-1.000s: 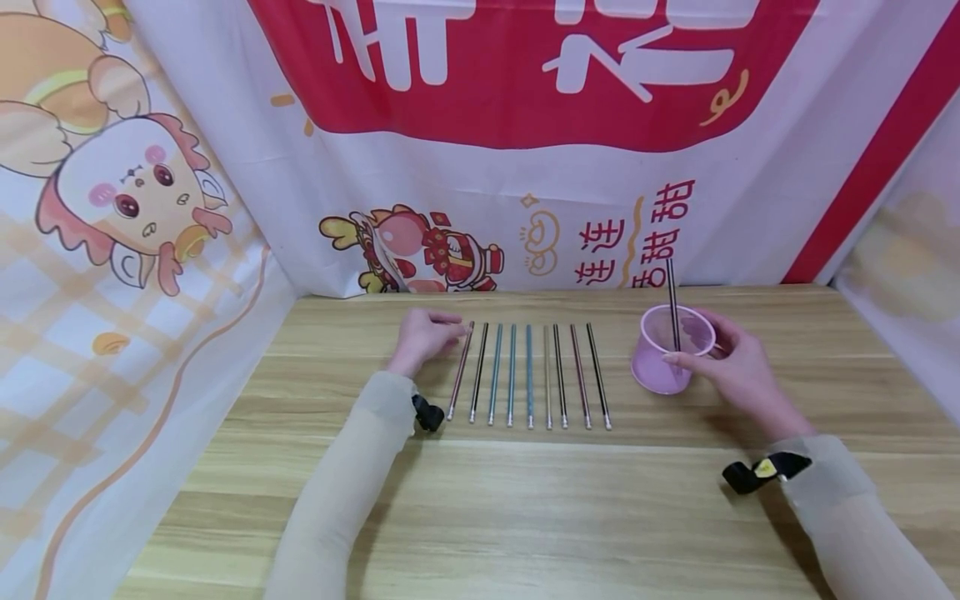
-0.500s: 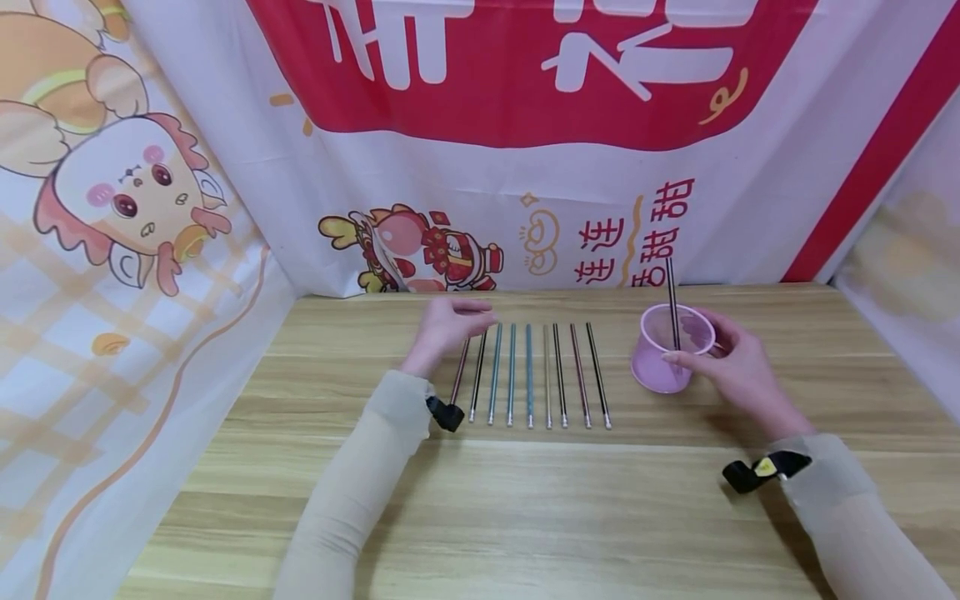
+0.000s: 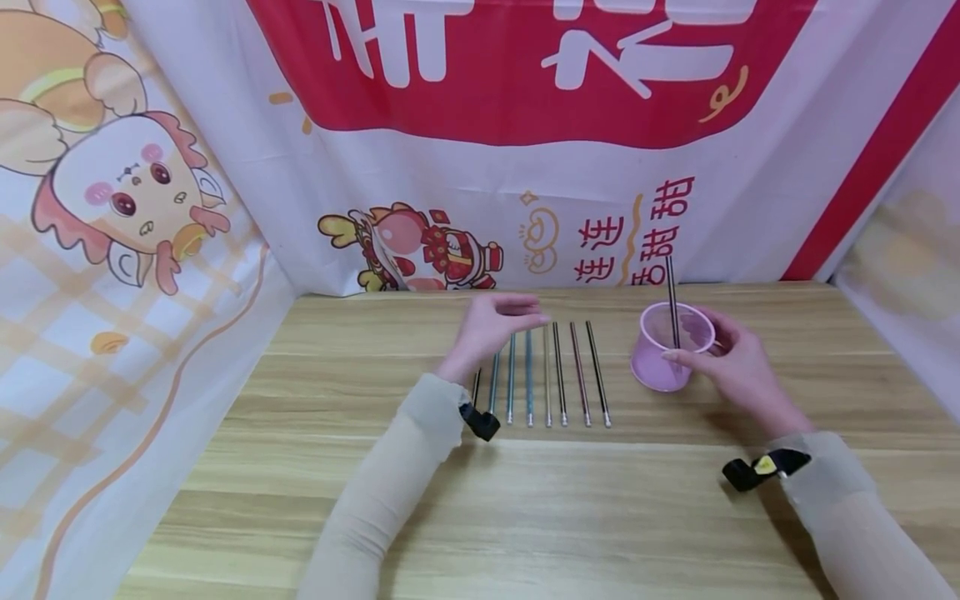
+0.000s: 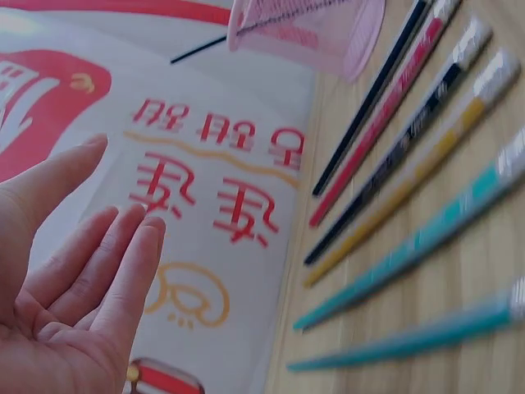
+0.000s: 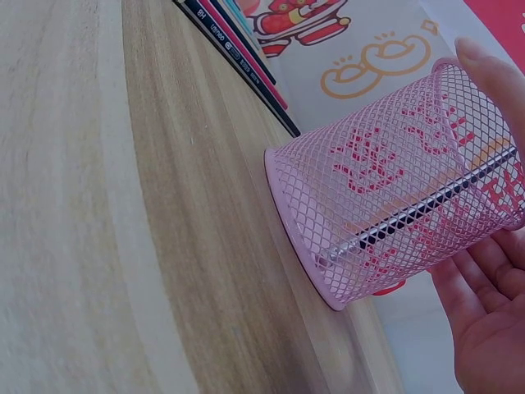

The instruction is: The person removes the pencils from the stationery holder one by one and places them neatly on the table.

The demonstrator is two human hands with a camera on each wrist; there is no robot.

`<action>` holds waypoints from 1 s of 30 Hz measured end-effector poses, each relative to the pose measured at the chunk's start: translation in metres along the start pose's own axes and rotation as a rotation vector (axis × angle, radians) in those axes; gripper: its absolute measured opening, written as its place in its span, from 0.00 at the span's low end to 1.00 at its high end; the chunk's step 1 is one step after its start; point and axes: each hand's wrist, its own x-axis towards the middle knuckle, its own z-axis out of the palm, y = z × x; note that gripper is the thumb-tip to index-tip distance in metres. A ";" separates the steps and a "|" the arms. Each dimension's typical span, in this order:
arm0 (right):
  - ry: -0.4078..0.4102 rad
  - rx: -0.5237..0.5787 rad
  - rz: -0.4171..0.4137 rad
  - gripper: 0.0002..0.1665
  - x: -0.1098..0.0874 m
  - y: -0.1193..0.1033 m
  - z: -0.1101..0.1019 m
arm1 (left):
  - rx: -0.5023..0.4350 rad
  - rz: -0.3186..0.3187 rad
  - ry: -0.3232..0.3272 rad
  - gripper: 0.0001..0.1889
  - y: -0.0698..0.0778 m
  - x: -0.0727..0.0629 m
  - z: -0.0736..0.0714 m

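Observation:
My left hand (image 3: 491, 327) hovers over the far ends of the pencils, thumb and fingers apart and nothing between them. Beneath and to its right lies a row of pencils: teal (image 3: 512, 387), yellow (image 3: 547, 387), dark red (image 3: 580, 379) and black (image 3: 597, 375) ones among them. The wrist and hand cover part of the row's left side. My right hand (image 3: 738, 371) grips a pink mesh pencil cup (image 3: 658, 373) on the table, thumb at the near side of its rim. One black striped pencil (image 5: 394, 222) leans inside, eraser end down.
A wooden table (image 3: 570, 517) carries everything. Behind it hangs a white and red printed cloth (image 3: 487, 183), close to the pencils' far ends. Another printed cloth (image 3: 150, 333) closes off the left side. A black strap mount (image 3: 480, 422) sits on my left wrist.
From the leftmost pencil, my left hand has moved rightward above the row, carrying nothing. The right hand and the cup have stayed in place.

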 end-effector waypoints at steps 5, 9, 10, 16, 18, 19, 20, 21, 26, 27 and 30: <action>0.005 0.006 -0.018 0.52 0.001 0.002 0.000 | -0.048 0.004 -0.020 0.22 0.009 0.001 0.022; 0.008 0.001 -0.026 0.52 0.000 0.002 0.000 | -0.067 0.014 -0.024 0.21 0.015 0.004 0.041; 0.008 -0.002 -0.026 0.52 0.000 0.002 0.000 | -0.070 0.021 -0.022 0.20 0.016 0.005 0.046; 0.009 -0.004 -0.033 0.51 0.001 0.001 -0.001 | -0.088 0.031 -0.005 0.22 0.016 0.009 0.072; 0.010 -0.002 -0.039 0.51 0.001 0.001 0.000 | -0.094 0.032 -0.006 0.24 0.015 0.011 0.079; 0.010 0.000 -0.041 0.51 0.001 0.001 0.000 | -0.097 0.036 -0.006 0.25 0.015 0.012 0.082; 0.010 0.002 -0.041 0.51 0.001 0.001 0.000 | -0.096 0.039 -0.008 0.26 0.015 0.012 0.085; 0.010 0.001 -0.040 0.51 0.002 0.002 0.000 | -0.090 0.040 -0.008 0.27 0.015 0.013 0.088; 0.011 0.007 -0.044 0.50 0.003 0.003 0.000 | -0.090 0.040 -0.019 0.29 0.018 0.017 0.103; 0.011 0.008 -0.045 0.50 0.004 0.004 0.000 | -0.086 0.041 -0.019 0.29 0.019 0.018 0.105; 0.010 0.011 -0.047 0.50 0.004 0.004 0.000 | -0.078 0.048 -0.021 0.29 0.022 0.022 0.113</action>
